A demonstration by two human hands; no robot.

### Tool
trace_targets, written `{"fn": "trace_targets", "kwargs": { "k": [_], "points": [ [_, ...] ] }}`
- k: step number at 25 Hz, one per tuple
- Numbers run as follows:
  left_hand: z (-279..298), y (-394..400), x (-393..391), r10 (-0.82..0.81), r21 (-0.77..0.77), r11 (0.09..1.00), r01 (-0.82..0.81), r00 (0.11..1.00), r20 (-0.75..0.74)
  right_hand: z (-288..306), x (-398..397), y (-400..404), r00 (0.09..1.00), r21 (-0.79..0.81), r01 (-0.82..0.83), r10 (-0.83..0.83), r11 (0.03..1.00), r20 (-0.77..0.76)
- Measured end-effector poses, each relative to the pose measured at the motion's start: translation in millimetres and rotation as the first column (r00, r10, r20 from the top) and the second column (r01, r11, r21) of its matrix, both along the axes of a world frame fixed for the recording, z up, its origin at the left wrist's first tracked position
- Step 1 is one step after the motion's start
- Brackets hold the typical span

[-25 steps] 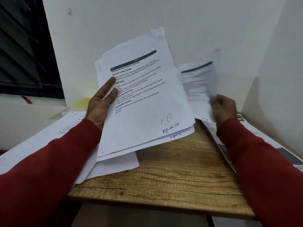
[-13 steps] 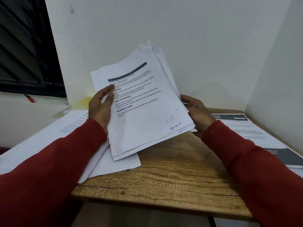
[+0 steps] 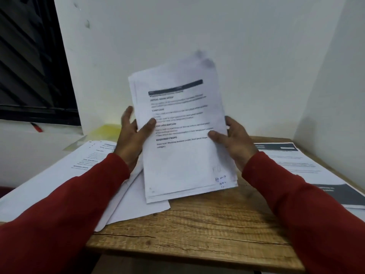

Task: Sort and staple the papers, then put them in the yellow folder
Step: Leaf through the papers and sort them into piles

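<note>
A stack of printed white papers stands nearly upright over the middle of the wooden table, its lower edge close to the tabletop. My left hand grips its left edge with the thumb on the front page. My right hand grips the right edge, thumb on the front too. The top page has a dark header bar and blue handwriting at its lower right corner. A corner of the yellow folder shows behind my left hand, by the wall. No stapler is in view.
More white sheets lie spread on the left, overhanging the table edge. Printed pages with dark bars lie on the right by the side wall. A red pen rests on the window sill at left.
My right hand put down a loose sheet on the right, then came back to the stack's right edge. The stack turned from a slant to nearly upright and shifted right.
</note>
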State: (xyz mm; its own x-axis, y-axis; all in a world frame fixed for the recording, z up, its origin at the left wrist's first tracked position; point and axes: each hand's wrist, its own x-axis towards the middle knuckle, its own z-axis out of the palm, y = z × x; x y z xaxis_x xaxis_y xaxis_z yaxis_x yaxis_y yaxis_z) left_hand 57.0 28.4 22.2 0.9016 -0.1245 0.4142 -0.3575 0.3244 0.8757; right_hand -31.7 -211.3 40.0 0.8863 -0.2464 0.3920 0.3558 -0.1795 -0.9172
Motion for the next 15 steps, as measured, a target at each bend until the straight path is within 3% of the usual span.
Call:
{"fn": "trace_targets", "kwargs": {
  "k": [4, 6, 11, 15],
  "points": [
    [-3.1, -8.8, -6.2, -0.076, 0.269, 0.963, 0.000, 0.959, 0.272, 12.2, -6.8, -0.5, 0.948, -0.018, 0.202, -0.190, 0.979, 0.257],
    [-3.7, -9.9, -9.5, -0.032, 0.278, 0.958, -0.075, 0.932, 0.360, 10.6, -8.0, 1.8, 0.933, -0.007, 0.188, -0.177, 0.982, 0.314],
    [-3.7, -6.6, -10.3, 0.045, 0.245, 0.954, -0.173, 0.891, 0.453, 10.0, -9.1, 4.0, 0.958, 0.020, 0.083, -0.085, 0.996, 0.275],
    [-4.5, -8.9, -13.7, 0.041, 0.249, 0.951, -0.186, 0.870, 0.492, 9.9, -8.8, 0.4, 0.959, 0.077, 0.145, -0.159, 0.986, 0.233]
  ]
}}
